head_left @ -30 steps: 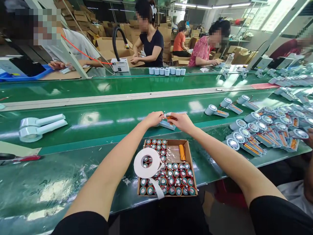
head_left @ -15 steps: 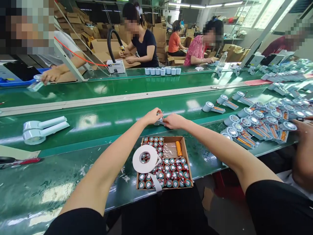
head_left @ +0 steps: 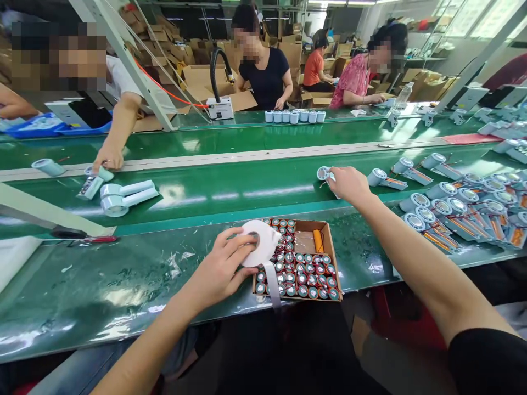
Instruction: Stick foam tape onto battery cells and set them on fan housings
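Observation:
My left hand (head_left: 225,262) grips the near left side of a white tape roll (head_left: 267,249), fingers at its core hole and thumb below. The roll is tilted over a cardboard box (head_left: 338,274), and a loose strip of tape hangs down its front. Packed in the box are green-topped cylindrical batteries (head_left: 307,280) with red wires; an orange battery (head_left: 318,241) lies in its back right corner. Farther off, over the green belt, my right hand (head_left: 351,185) is closed on a light-blue round-headed housing (head_left: 323,173), its handle part mostly hidden by the fingers.
Many similar housings (head_left: 457,206) with orange batteries are heaped on the right. Two joined light-blue housings (head_left: 115,200) lie on the belt (head_left: 230,197) at left, near a co-worker's hand (head_left: 109,156). A red-handled tool (head_left: 101,239) lies by a slanted post. Co-workers sit across the line.
My left hand has left the housing and come back to the tape roll, which is now tilted. My right hand has moved right with the housing. A co-worker's hand has reached onto the belt.

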A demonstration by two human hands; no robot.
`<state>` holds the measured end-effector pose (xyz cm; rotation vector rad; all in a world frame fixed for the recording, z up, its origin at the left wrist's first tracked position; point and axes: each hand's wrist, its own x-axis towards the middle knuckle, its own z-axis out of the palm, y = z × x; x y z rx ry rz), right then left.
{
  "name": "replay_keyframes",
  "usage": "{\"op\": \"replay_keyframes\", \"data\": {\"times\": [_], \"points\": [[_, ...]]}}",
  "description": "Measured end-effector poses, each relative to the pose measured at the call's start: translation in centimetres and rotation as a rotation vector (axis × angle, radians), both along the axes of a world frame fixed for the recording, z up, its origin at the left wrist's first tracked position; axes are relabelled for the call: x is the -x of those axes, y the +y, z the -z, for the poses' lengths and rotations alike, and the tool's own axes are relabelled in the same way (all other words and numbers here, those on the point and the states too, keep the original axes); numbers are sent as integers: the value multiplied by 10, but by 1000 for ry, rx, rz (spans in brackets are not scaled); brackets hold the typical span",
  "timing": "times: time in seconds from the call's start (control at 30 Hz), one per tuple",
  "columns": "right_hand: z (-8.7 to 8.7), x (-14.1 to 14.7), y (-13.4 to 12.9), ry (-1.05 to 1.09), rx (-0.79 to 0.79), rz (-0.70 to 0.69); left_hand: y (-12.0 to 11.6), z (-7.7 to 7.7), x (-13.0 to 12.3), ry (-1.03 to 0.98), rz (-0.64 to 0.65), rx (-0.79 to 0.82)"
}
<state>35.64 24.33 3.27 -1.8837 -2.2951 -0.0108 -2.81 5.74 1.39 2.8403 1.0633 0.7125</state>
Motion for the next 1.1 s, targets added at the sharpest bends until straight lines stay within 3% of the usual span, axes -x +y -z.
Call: {"op": "replay_keyframes", "data": {"times": [0.1, 0.2, 0.3, 0.5, 0.6, 0.7, 0.8, 0.9, 0.97, 1.03, 1.1], "points": [[-18, 29, -44, -47, 151, -341, -16, 15, -4, -231, -85, -96], [-18, 57, -82, -357, 348, -562, -34, 27, -19, -337, -99, -107], [-8, 75, -100, -582, 409, -600, -46, 33, -36, -377, -77, -72], [5, 84, -102, -667, 419, -588, -55, 29, -45, -364, -19, -102], [0, 86, -101, -621, 402, -584, -58, 23, -40, -297, -18, -169], [-18, 72, -103, -549, 353, -584, -63, 19, -34, -248, -25, -243], [-34, 41, -122, -256, 190, -479, -68, 22, -29, -208, -36, -297], [-30, 16, -163, 546, 75, -300, -71, 26, -27, -164, -54, -319], [-17, 11, -198, 957, 139, -222, -72, 25, -27, -141, -54, -338], [-3, 18, -230, 1086, 232, -187, -71, 19, -30, -92, -32, -363], [7, 30, -250, 1065, 294, -181, -68, 9, -35, -9, 9, -374]]}}
